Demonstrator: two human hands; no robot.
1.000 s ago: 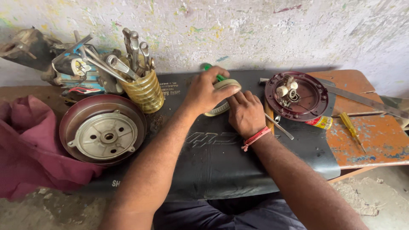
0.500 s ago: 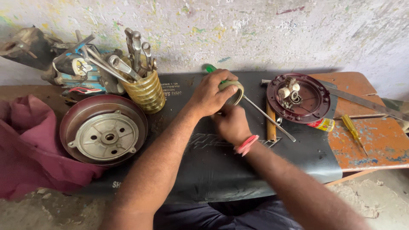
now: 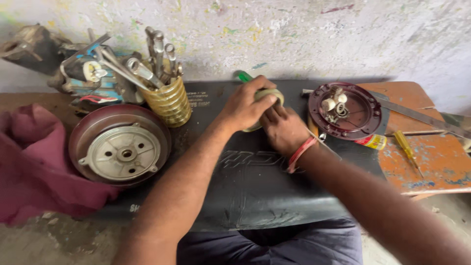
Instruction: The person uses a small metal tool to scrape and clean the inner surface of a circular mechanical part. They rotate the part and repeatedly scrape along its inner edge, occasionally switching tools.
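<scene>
My left hand [image 3: 244, 107] grips a pale ring-shaped coil [image 3: 270, 94], holding it over the black rubber mat [image 3: 255, 196]. My right hand [image 3: 283, 128] is pressed against the coil's lower side with its fingers curled on it; a red band circles that wrist. A green-handled tool [image 3: 244, 77] pokes out just behind the left hand. Most of the coil is hidden by both hands.
A dark red motor cover with a grey hub [image 3: 120, 147] lies at left beside a maroon cloth [image 3: 34, 172]. A yellow ribbed holder of wrenches [image 3: 169, 100] stands behind it. At right sit a round maroon lid holding small parts [image 3: 346, 112], a yellow screwdriver [image 3: 405, 147] and a flat metal strip [image 3: 422, 118].
My right hand has moved back up against the coil after pulling down and away half a second ago. The thin rod seen then beside the coil is now mostly hidden.
</scene>
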